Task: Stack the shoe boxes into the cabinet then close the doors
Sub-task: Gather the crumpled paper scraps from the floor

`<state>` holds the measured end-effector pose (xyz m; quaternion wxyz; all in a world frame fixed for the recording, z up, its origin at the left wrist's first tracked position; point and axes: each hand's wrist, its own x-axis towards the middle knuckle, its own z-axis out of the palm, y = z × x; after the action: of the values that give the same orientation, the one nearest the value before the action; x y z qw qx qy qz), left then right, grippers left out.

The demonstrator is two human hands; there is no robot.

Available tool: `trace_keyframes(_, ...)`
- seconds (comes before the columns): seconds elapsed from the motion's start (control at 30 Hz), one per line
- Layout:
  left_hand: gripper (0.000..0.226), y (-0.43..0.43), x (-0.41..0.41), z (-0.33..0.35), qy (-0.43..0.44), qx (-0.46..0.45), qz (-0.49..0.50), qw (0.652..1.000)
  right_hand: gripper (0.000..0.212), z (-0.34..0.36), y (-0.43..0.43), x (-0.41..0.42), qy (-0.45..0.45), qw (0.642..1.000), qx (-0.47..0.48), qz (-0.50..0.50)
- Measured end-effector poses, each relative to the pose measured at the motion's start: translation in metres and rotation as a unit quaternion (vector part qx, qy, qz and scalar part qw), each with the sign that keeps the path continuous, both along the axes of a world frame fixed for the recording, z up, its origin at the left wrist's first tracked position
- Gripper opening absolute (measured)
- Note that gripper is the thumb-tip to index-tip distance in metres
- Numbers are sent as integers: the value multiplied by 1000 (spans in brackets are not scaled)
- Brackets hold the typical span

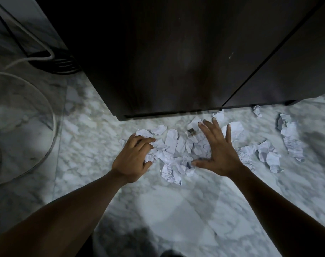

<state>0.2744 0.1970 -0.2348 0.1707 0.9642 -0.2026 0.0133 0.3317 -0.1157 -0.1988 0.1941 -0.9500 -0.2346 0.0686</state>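
The left hand (132,158) grips crumpled paper (171,140); the right hand (219,151) spreads straight fingers (216,125) over more. The cabinet (167,62) stands upright just past them, its 2 doors (287,67) maybe closed.

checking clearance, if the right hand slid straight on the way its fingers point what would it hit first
Probably the white paper scraps lying just ahead of the right hand, then the dark cabinet at its lower edge; depth is unclear.
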Motion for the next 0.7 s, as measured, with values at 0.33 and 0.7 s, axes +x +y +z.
trace_keyframes(0.33, 40, 1, 0, 1, 2, 20, -2, 1000, 144, -25, 54, -32, 26, 995, -79, 46)
trace_keyframes(0.7, 42, 1, 0, 2, 14, 14, 5, 1000, 41, -37, 81, -18, -81, 994, -67, -20)
